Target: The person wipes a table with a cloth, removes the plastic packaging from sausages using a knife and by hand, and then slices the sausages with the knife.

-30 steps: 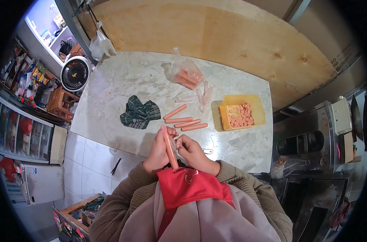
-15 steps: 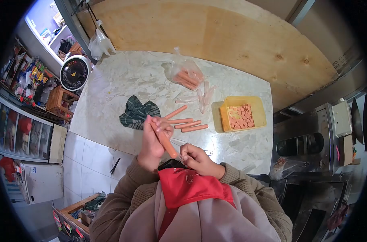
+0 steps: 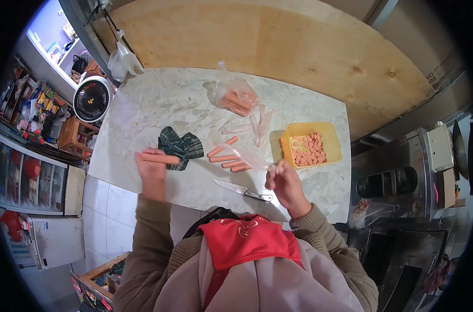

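Note:
My left hand (image 3: 152, 169) is closed round a sausage (image 3: 166, 159), held over the table beside a dark green checked cloth (image 3: 180, 147). In my right hand (image 3: 287, 184) a thin, clear plastic casing (image 3: 241, 154) is pinched, and it trails leftward above several peeled sausages (image 3: 222, 158) lying on the table. A knife (image 3: 243, 190) with a pale handle lies flat near the front edge, its blade pointing left. Behind my right hand stands a yellow plastic container (image 3: 313, 165) with sausage slices (image 3: 309, 150) in it.
A clear bag of sausages (image 3: 237, 99) sits toward the back of the marble-patterned table (image 3: 143, 104). More peeled casings (image 3: 258, 127) lie in front of it. A fan (image 3: 92, 99) stands off the left edge, and a plywood panel (image 3: 278, 41) rises behind.
My hands have moved apart: the left went left with the sausage, the right went right with the casing pulled off it. The knife is now in plain view.

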Tool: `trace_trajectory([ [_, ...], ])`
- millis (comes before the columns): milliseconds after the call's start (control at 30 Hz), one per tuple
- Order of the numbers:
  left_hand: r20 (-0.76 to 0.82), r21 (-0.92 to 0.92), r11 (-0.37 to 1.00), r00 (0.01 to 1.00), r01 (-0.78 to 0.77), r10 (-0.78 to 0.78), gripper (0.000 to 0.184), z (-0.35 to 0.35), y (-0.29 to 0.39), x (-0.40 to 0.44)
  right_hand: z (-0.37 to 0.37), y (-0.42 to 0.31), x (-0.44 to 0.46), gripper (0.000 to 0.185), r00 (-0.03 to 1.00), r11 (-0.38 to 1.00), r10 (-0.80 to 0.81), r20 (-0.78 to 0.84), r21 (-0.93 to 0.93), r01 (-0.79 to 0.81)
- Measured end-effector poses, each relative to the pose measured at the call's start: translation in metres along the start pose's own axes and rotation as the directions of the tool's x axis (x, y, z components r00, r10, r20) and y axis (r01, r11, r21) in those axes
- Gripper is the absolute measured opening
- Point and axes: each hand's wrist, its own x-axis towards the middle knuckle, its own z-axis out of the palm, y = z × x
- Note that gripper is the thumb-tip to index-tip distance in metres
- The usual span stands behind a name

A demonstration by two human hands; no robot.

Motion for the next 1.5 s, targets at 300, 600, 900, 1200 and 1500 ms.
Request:
trace_trajectory([
  [300, 0.170, 0.582, 0.791, 0.923, 0.188, -0.345, 0.019, 0.017, -0.110, -0.089, -0.075, 0.032, 0.114, 0.009, 0.885, 0.944, -0.213, -0.414, -0.321, 0.077],
  [600, 0.759, 0.612, 0.025, 0.578, -0.790, -0.299, 0.018, 0.042, -0.126, -0.046, -0.078, 0.070, 0.058, 0.010, 0.841, 0.524, -0.520, -0.148, -0.833, 0.177],
  [900, 0.767, 0.547, 0.083, 0.459, -0.833, -0.448, 0.015, 0.018, -0.187, 0.011, -0.059, 0.089, -0.022, 0.018, 0.983, -0.200, -0.144, 0.113, -0.976, 0.083],
  [1200, 0.893, 0.341, -0.252, 0.396, -0.906, -0.214, 0.011, 0.005, -0.168, 0.008, -0.075, 0.072, -0.049, 0.027, 0.995, 0.043, -0.095, 0.036, -0.998, 0.040],
  [1500, 0.739, 0.564, -0.101, 0.555, -0.820, -0.383, 0.031, -0.017, -0.122, 0.006, -0.093, 0.071, -0.073, 0.038, 0.905, 0.467, -0.263, -0.333, -0.865, -0.183],
])
